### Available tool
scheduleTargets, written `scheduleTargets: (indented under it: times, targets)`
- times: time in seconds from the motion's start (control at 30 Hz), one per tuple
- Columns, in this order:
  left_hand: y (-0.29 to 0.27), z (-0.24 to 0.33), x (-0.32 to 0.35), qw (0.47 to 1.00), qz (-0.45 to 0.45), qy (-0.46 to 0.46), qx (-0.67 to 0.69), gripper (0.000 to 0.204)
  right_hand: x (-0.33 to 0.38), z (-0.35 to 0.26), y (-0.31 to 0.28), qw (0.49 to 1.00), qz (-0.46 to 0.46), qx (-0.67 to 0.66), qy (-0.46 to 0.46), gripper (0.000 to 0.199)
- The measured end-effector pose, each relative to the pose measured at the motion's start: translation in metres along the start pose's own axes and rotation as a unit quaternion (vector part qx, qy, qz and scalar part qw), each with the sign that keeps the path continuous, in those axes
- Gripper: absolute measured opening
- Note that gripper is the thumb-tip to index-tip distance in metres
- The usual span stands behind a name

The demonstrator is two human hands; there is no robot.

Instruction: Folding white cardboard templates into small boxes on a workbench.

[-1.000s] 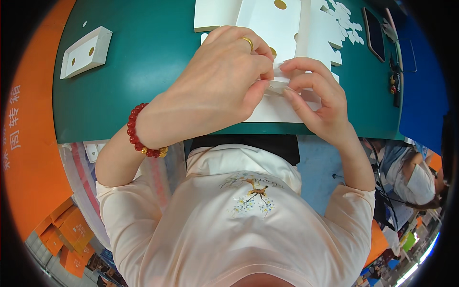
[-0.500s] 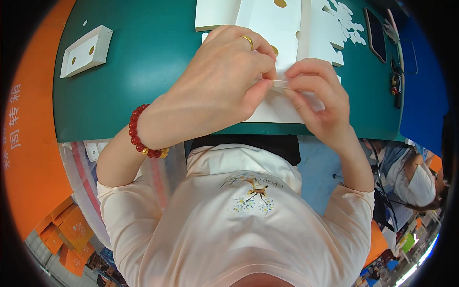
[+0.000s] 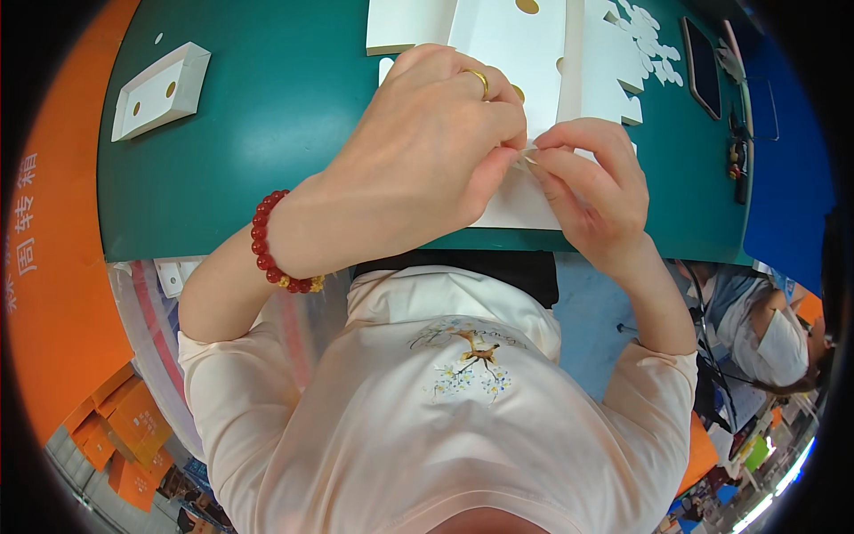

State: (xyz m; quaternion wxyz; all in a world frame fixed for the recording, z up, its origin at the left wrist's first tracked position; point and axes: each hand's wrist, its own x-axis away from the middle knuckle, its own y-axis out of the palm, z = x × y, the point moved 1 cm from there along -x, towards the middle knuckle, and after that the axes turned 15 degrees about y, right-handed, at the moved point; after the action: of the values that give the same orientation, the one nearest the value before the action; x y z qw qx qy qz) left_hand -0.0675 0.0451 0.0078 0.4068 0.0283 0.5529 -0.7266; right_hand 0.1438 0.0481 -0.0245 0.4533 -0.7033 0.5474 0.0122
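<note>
At the upper left of the frame a shallow white cardboard tray (image 3: 160, 91) with two round holes in its floor lies on the green bench (image 3: 285, 133); I see nothing in it. Near the top centre, flat white die-cut cardboard sheets (image 3: 534, 44) are spread out, some with round holes. A dark phone (image 3: 701, 67) lies at the upper right. In the middle of the frame my left hand (image 3: 427, 169), with a gold ring and a red bead bracelet (image 3: 271, 245) at the wrist, meets my right hand (image 3: 592, 191) over a white cardboard piece (image 3: 520, 200) at the bench's near edge. The fingers of both hands are pinched together on its upper edge, fingertips almost touching.
</note>
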Motion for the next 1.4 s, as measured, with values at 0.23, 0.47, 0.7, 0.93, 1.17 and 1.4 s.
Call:
scheduleTargets:
  times: [0.23, 0.47, 0.7, 0.93, 1.17, 1.4]
  targets:
    - [0.000, -0.002, 0.000, 1.000, -0.010, -0.002, 0.012, 0.007, 0.002, 0.005, -0.005, 0.996, -0.055, -0.049, 0.044, 0.027]
    - [0.000, -0.002, -0.001, 1.000, -0.012, -0.006, 0.015, 0.008, -0.005, 0.011, -0.009, 0.996, -0.074, -0.054, -0.007, 0.029]
    - [-0.003, -0.013, 0.001, 0.998, -0.004, 0.020, 0.054, 0.007, -0.002, 0.012, -0.008, 0.997, -0.078, -0.021, -0.014, 0.031]
    - [0.000, -0.009, -0.001, 0.999, -0.003, 0.033, 0.005, 0.012, -0.002, 0.012, -0.010, 0.997, -0.065, -0.001, -0.045, 0.030]
    - [0.004, -0.014, 0.005, 0.996, 0.008, 0.083, 0.012, 0.014, 0.000, 0.013, -0.014, 0.996, -0.082, 0.020, -0.040, 0.029]
    - [0.008, -0.016, 0.010, 0.996, 0.017, 0.090, -0.023, 0.014, -0.006, 0.011, -0.022, 0.994, -0.075, 0.062, -0.053, 0.029]
